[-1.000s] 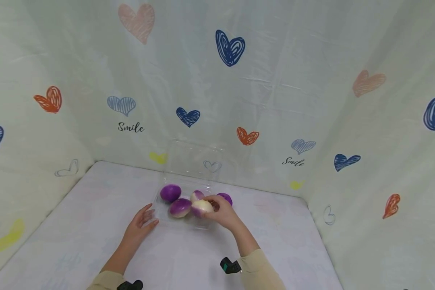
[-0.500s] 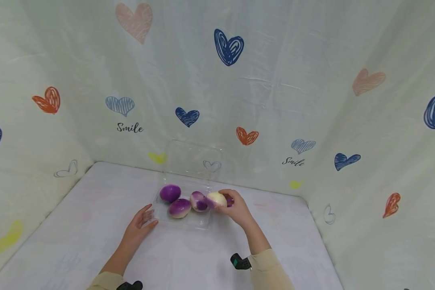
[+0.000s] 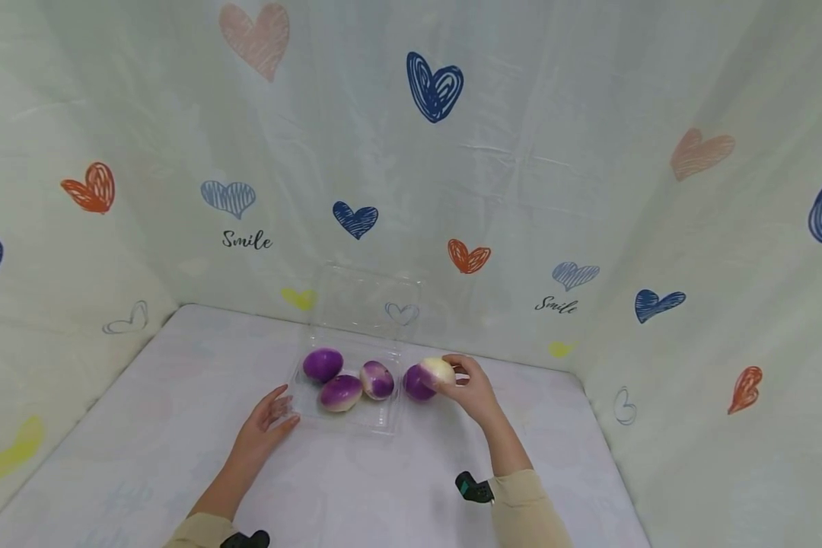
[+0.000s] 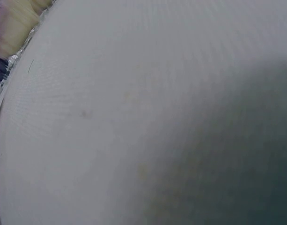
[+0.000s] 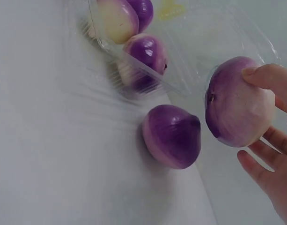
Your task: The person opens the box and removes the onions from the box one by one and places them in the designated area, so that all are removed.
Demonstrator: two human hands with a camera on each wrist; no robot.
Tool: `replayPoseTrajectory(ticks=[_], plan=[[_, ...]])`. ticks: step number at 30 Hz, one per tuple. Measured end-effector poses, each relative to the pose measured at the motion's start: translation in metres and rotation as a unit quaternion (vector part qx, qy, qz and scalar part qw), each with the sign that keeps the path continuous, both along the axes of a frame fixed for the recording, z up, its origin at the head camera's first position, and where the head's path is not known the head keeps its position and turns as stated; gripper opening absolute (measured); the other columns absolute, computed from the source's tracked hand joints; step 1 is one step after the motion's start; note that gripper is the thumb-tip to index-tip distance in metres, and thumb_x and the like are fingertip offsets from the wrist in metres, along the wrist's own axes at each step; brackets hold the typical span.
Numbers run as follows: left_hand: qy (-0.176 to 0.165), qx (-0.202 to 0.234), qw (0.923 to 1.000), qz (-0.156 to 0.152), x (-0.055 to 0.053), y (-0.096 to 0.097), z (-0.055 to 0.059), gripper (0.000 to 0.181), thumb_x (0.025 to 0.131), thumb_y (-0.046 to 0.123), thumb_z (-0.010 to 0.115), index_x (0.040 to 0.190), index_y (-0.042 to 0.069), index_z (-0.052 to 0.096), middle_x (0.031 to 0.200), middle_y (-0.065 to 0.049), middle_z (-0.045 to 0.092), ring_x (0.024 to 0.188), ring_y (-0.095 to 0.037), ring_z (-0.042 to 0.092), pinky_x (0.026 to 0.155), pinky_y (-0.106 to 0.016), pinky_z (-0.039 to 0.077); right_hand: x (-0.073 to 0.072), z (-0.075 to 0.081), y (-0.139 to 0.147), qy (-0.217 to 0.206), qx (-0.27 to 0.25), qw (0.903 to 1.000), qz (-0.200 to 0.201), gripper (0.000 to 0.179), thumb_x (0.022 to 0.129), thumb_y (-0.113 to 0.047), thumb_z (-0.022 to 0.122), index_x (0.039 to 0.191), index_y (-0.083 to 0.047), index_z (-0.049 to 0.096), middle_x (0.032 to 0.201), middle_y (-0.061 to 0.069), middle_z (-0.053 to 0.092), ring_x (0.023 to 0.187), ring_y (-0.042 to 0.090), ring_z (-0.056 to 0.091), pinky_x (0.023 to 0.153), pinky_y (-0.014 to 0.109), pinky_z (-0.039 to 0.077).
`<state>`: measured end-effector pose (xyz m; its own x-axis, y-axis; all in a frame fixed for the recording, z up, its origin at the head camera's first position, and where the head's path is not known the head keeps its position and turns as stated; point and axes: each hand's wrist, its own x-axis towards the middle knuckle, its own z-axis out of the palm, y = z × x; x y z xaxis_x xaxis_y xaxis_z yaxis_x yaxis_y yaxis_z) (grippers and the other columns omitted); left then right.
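A purple-and-white turnip (image 3: 437, 372) is pinched between the thumb and fingers of my right hand (image 3: 474, 392), right of the clear plastic container (image 3: 377, 423). In the right wrist view this held turnip (image 5: 239, 103) is raised near another turnip (image 5: 171, 136), which lies on the table outside the container. Three turnips sit inside: one at back left (image 3: 323, 365), one in front (image 3: 340, 393) and one at the right (image 3: 377, 380). My left hand (image 3: 263, 428) rests at the container's left edge, fingers relaxed and thumb apart. The left wrist view hardly shows that hand.
The container's transparent lid (image 3: 366, 301) stands raised at the back, close to the heart-printed curtain (image 3: 514, 190). A white cloth covers the table (image 3: 356, 495), whose back edge meets the curtain. Wrist cameras (image 3: 474, 488) sit by both sleeves.
My right hand has carried the pale turnip rightward out of the container, past its right side. The turnip inside at the right and the one on the table are now uncovered. My left hand stays put.
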<state>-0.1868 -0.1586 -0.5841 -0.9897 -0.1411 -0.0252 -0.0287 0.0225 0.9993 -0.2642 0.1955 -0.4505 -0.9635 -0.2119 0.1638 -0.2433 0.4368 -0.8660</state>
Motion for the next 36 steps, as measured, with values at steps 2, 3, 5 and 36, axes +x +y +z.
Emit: replayPoseTrajectory(ticks=[2, 3, 5, 36], plan=[[-0.002, 0.002, 1.0, -0.001, 0.0, 0.0, 0.001, 0.071, 0.09, 0.013, 0.071, 0.15, 0.008, 0.033, 0.144, -0.022, 0.044, 0.111, 0.005, 0.049, 0.089, -0.008, 0.041, -0.002, -0.003, 0.004, -0.001, 0.0, 1.0, -0.009, 0.048, 0.078, 0.002, 0.077, 0.121, 0.009, 0.058, 0.123, 0.022, 0.056, 0.109, 0.038, 0.053, 0.091, 0.049, 0.048], [-0.001, 0.0, 1.0, 0.0, 0.0, 0.0, 0.002, 0.071, 0.09, 0.013, 0.071, 0.15, 0.008, 0.033, 0.144, -0.022, 0.044, 0.112, 0.003, 0.049, 0.089, -0.008, 0.041, -0.003, -0.004, 0.006, -0.001, 0.0, 0.9999, -0.013, 0.048, 0.078, 0.002, 0.077, 0.121, 0.01, 0.058, 0.123, 0.023, 0.056, 0.109, 0.039, 0.053, 0.091, 0.049, 0.048], [-0.001, -0.001, 1.0, -0.001, 0.0, -0.001, 0.002, 0.072, 0.091, 0.012, 0.071, 0.151, 0.008, 0.032, 0.144, -0.023, 0.044, 0.114, 0.0, 0.049, 0.089, -0.008, 0.04, -0.007, -0.01, 0.011, -0.001, 0.001, 0.9998, -0.021, 0.049, 0.077, 0.003, 0.077, 0.122, 0.011, 0.057, 0.124, 0.024, 0.055, 0.109, 0.039, 0.053, 0.091, 0.051, 0.047], [-0.001, 0.016, 0.9998, 0.008, -0.001, 0.001, -0.001, 0.071, 0.089, 0.012, 0.073, 0.149, 0.007, 0.035, 0.143, -0.024, 0.044, 0.106, 0.009, 0.05, 0.087, -0.008, 0.042, -0.036, -0.088, 0.058, 0.007, 0.061, 0.9928, -0.103, 0.051, 0.074, -0.001, 0.082, 0.119, 0.006, 0.061, 0.114, 0.02, 0.054, 0.104, 0.032, 0.05, 0.086, 0.045, 0.049]])
